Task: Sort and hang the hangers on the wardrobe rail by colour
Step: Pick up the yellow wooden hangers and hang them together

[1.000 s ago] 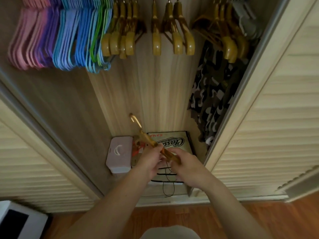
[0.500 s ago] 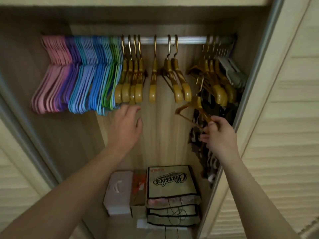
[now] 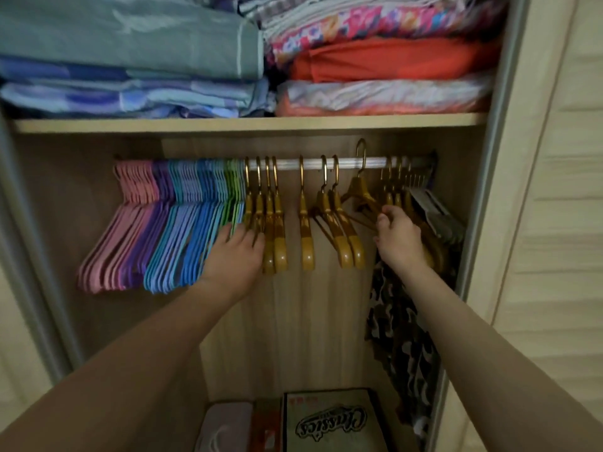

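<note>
Fingers (image 3: 386,220) pinch glossy amber hanger (image 3: 359,190) | hook above metal rail (image 3: 313,164)

I'm looking into a home bedroom wardrobe, rail (image 3: 346,164) of hangers (image 3: 182,220), folded bedding (image 3: 137,44) on the shelf (image 3: 248,123) above, louvred sliding door (image 3: 551,223) at the right edge

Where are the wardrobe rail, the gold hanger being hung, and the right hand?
wardrobe rail (image 3: 347,163): head view, bare metal stretch.
gold hanger being hung (image 3: 358,188): head view, neck below its hook.
right hand (image 3: 398,234): head view, back of the hand.
</note>
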`<action>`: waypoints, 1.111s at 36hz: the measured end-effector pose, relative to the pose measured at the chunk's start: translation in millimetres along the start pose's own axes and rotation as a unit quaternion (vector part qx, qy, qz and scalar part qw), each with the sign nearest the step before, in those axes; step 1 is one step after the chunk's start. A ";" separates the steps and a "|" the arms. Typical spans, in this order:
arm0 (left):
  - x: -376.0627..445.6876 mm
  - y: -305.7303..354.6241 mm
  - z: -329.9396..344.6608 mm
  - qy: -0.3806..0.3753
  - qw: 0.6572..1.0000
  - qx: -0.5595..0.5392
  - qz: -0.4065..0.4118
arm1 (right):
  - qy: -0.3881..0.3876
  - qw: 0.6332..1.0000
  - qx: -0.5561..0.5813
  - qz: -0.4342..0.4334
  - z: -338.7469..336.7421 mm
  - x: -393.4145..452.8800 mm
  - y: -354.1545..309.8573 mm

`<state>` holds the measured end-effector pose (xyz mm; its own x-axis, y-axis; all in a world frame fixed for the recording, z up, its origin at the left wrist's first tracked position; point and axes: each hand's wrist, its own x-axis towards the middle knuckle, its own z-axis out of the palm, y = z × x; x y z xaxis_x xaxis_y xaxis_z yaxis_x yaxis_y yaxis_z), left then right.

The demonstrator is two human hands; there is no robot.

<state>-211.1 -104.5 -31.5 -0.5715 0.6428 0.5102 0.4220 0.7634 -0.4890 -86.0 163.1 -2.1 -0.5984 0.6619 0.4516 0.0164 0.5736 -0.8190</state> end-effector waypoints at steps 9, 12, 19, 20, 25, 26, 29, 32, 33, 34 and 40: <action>0.5 19.8 -11.0 -0.009 0.998 0.055 0.020 | -0.006 1.000 -0.020 -0.008 11.6 15.5 9.7; 4.2 21.4 -13.4 0.000 0.998 0.059 0.030 | -0.008 1.000 -0.020 -0.012 15.2 18.1 5.9; 8.0 29.6 -13.6 -0.008 0.995 0.077 0.061 | -0.039 0.999 -0.022 -0.015 22.1 16.0 9.2; 8.1 29.8 -12.3 -0.004 0.995 0.075 0.067 | -0.041 0.999 -0.023 -0.015 22.1 15.0 9.2; 12.3 31.1 -14.8 0.029 0.995 0.019 0.093 | -0.046 0.998 -0.033 -0.014 22.1 13.9 8.3; 13.7 32.2 -17.3 0.035 0.995 -0.004 0.089 | -0.048 0.998 -0.032 -0.015 21.5 13.5 7.8; 16.1 38.9 -22.7 0.023 0.993 -0.100 0.060 | -0.054 0.998 -0.029 -0.016 19.7 12.6 6.8; 14.6 43.5 -24.4 -0.015 0.984 -0.169 0.058 | -0.057 0.998 -0.023 -0.016 19.0 12.4 7.6; 13.8 43.7 -23.7 -0.022 0.983 -0.175 0.058 | -0.057 0.998 -0.024 -0.015 18.9 12.9 8.9; 13.4 43.9 -24.0 -0.026 0.982 -0.178 0.057 | -0.055 0.998 -0.026 -0.015 18.0 13.1 9.8; 14.1 48.0 -24.4 -0.012 0.990 -0.131 0.047 | -0.060 0.997 -0.041 -0.020 14.1 14.7 10.9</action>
<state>-181.7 -57.2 -30.5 -0.5362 0.7130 0.4518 0.6409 0.6922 -0.3318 -105.8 172.3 -9.4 -0.6909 0.5782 0.4340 0.0536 0.6396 -0.7669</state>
